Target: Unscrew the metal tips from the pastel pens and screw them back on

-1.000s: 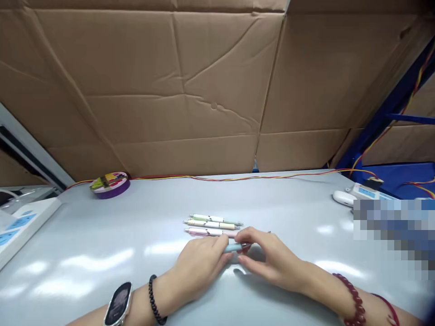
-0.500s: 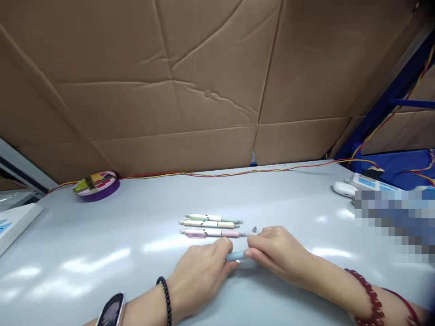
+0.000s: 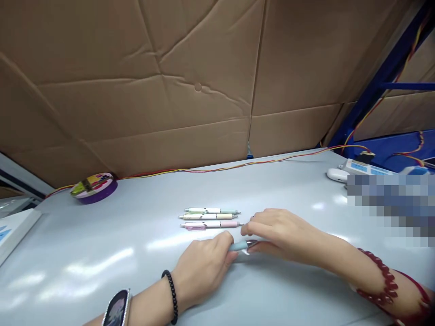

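Note:
My left hand (image 3: 204, 267) is closed around the barrel of a light blue pen (image 3: 239, 245), which lies low over the grey table (image 3: 102, 253). The fingers of my right hand (image 3: 278, 231) pinch at the pen's metal tip end. Just beyond my hands lie three pens side by side: a green pen (image 3: 212, 211) farthest, a yellow pen (image 3: 207, 217) in the middle, and a pink pen (image 3: 210, 224) nearest. My left wrist carries a watch and a black bead bracelet, my right wrist a red bead bracelet.
A purple round tin (image 3: 94, 187) sits at the back left. A red-and-yellow wire (image 3: 217, 169) runs along the cardboard wall (image 3: 190, 81). White power strips (image 3: 363, 168) lie at the right, and a white box (image 3: 13, 226) at the left edge.
The view has shifted, sliding the scene left and up. My right hand's fingers have moved from over the pen's grip to its tip end, and the metal tip now shows.

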`<action>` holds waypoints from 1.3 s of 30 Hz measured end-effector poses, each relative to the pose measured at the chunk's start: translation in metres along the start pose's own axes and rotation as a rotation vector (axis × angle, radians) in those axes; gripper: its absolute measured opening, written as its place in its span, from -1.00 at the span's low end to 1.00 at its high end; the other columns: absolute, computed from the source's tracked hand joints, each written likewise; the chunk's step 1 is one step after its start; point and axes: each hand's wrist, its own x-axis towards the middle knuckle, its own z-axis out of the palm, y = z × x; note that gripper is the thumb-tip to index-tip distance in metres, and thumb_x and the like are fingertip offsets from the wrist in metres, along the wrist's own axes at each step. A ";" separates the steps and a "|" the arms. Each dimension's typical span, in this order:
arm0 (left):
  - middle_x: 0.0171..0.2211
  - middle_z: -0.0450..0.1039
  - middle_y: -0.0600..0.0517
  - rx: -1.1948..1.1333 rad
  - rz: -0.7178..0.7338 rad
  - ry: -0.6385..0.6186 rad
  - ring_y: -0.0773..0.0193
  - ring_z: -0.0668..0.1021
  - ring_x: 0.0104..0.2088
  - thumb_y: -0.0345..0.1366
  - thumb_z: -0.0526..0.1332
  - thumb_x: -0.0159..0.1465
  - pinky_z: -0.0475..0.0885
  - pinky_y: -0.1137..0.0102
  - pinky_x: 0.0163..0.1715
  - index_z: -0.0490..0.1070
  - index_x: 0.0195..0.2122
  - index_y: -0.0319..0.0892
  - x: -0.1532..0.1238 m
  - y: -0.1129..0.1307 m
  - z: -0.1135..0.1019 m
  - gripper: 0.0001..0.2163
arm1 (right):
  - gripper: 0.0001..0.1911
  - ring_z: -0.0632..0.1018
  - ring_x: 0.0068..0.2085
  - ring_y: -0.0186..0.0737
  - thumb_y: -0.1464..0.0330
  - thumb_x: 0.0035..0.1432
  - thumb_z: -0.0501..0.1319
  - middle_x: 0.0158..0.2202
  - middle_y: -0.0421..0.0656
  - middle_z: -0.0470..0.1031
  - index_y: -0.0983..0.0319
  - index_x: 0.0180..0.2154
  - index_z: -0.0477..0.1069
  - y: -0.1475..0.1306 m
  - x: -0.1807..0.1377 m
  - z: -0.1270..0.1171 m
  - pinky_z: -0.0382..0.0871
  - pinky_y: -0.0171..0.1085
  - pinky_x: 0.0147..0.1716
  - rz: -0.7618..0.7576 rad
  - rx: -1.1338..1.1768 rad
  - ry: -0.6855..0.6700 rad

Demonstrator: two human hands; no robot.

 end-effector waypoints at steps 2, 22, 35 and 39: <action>-0.52 0.41 0.10 -0.008 0.018 0.004 0.23 0.44 -0.58 -0.33 -0.18 0.35 0.13 0.42 -0.62 0.06 -0.34 -0.10 0.000 0.000 0.000 -0.86 | -0.70 0.36 -0.47 -0.25 0.27 0.32 -0.03 -0.50 -0.20 0.40 0.20 -0.40 0.36 -0.002 0.000 -0.001 0.12 -0.27 -0.48 -0.032 -0.055 0.027; -0.52 0.38 0.06 0.159 0.125 0.240 0.24 0.41 -0.54 -0.31 -0.21 0.41 0.21 0.39 -0.59 0.26 -0.36 -0.15 0.001 -0.002 0.006 -0.69 | -0.49 0.28 -0.65 -0.33 0.24 0.35 -0.18 -0.66 -0.22 0.37 0.20 -0.56 0.30 -0.009 0.001 0.012 0.00 -0.29 -0.57 0.154 0.030 -0.141; -0.05 0.33 -0.08 0.160 -0.050 0.161 0.03 0.35 -0.08 -0.32 -0.03 0.33 0.27 0.12 -0.12 0.28 0.01 -0.12 0.006 -0.004 -0.004 -0.74 | -0.86 0.43 -0.26 -0.15 0.40 0.24 0.04 -0.31 -0.13 0.46 0.19 -0.26 0.36 0.015 -0.003 -0.001 0.29 -0.25 -0.39 0.341 -0.099 0.137; -0.11 0.33 -0.05 0.037 -0.115 0.128 0.09 0.36 -0.13 -0.34 -0.04 0.33 0.29 0.17 -0.15 0.28 -0.01 -0.10 0.009 -0.007 -0.004 -0.75 | -0.84 0.40 -0.30 -0.15 0.51 0.18 0.07 -0.38 -0.13 0.44 0.23 -0.33 0.40 0.016 -0.002 0.015 0.28 -0.23 -0.38 0.294 -0.160 0.010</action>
